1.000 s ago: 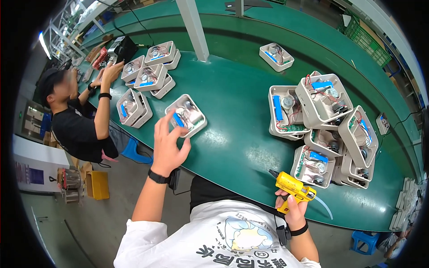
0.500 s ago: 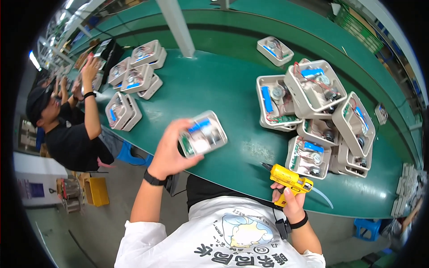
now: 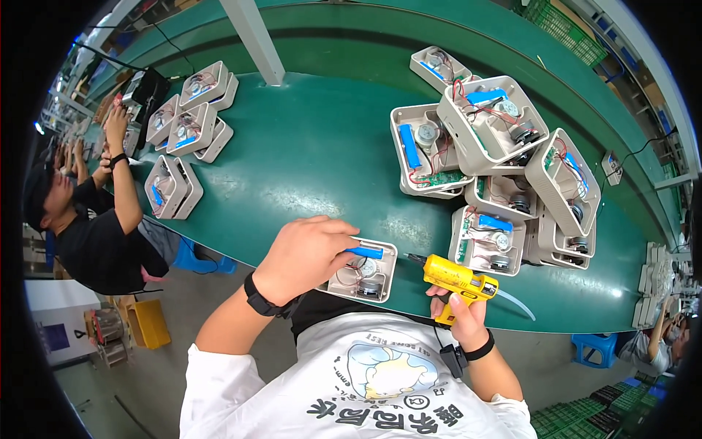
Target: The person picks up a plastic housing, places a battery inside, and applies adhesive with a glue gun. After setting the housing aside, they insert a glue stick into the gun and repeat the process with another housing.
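Note:
A small light-grey plastic housing (image 3: pixel 391 274) lies open side up at the table's front edge. Inside it show a blue cylindrical battery (image 3: pixel 365 252), thin wires and a round black part. My left hand (image 3: pixel 303 256) bends over the housing's left side, fingers closed at its far rim beside the battery; the thumb is hidden. My right hand (image 3: pixel 461 311) grips a yellow hot glue gun (image 3: pixel 455 278) by its handle. Its dark nozzle points left, toward the housing but apart from it, and a pale glue stick (image 3: pixel 518 304) sticks out behind.
Similar housings (image 3: pixel 497 157) are heaped on the right, with another group (image 3: pixel 194 128) at the far left. A grey post (image 3: pixel 254 44) rises from the green table (image 3: pixel 307 154). At the left, a person in black (image 3: pixel 99 227) works; blue stools (image 3: pixel 194 256) stand below.
My left hand has lowered the housing from above the table onto its front edge and moved over its left side. The glue gun has shifted slightly left in view.

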